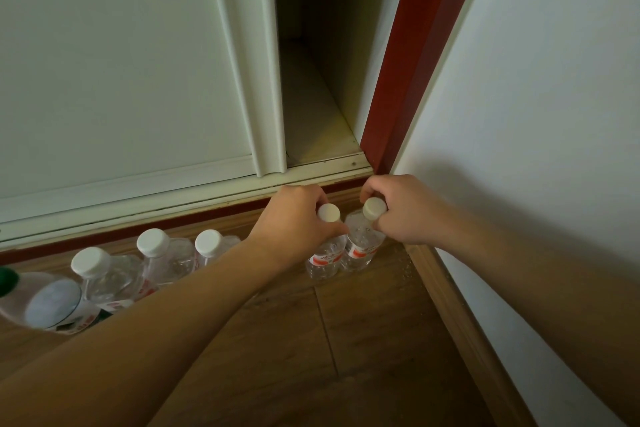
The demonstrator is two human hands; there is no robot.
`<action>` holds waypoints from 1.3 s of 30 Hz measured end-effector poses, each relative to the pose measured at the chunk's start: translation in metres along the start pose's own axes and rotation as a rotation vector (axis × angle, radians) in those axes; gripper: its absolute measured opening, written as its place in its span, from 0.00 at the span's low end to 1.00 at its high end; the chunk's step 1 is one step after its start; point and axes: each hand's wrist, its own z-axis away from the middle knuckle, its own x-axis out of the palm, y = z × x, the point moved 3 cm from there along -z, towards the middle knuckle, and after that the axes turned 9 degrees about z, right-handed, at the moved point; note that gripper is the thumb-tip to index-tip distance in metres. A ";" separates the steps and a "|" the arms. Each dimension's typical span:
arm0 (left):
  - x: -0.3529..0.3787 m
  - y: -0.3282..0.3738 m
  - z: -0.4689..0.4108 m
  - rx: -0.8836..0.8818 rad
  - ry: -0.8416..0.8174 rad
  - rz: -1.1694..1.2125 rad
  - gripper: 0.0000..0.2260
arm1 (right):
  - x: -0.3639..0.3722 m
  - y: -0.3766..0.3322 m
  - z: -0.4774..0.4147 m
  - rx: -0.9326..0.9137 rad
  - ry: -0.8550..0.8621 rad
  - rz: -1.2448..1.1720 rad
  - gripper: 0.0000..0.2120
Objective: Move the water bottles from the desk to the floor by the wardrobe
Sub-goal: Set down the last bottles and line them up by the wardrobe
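Two clear water bottles with white caps and red-and-white labels stand side by side on the wooden floor (363, 315) in the corner by the wardrobe. My left hand (294, 218) grips the neck of the left bottle (323, 262). My right hand (405, 210) grips the neck of the right bottle (363, 253). Both bottles are upright and touch each other. Three more white-capped bottles (104, 274) stand in a row along the wardrobe's base to the left, partly hidden behind my left forearm.
The wardrobe's white sliding door (121, 62) is partly open, showing a dark, bare compartment (318, 80). A red frame (408, 62) meets the white wall (536, 97) on the right. A larger clear container with a green cap (45, 302) stands at the far left.
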 end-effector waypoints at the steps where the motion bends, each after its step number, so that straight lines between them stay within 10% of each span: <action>1: 0.000 0.000 0.000 0.000 0.003 0.002 0.15 | 0.000 0.000 0.000 0.000 -0.002 -0.001 0.18; 39: 0.001 0.001 0.002 0.047 -0.015 0.010 0.13 | 0.004 0.004 0.003 0.011 0.037 0.025 0.19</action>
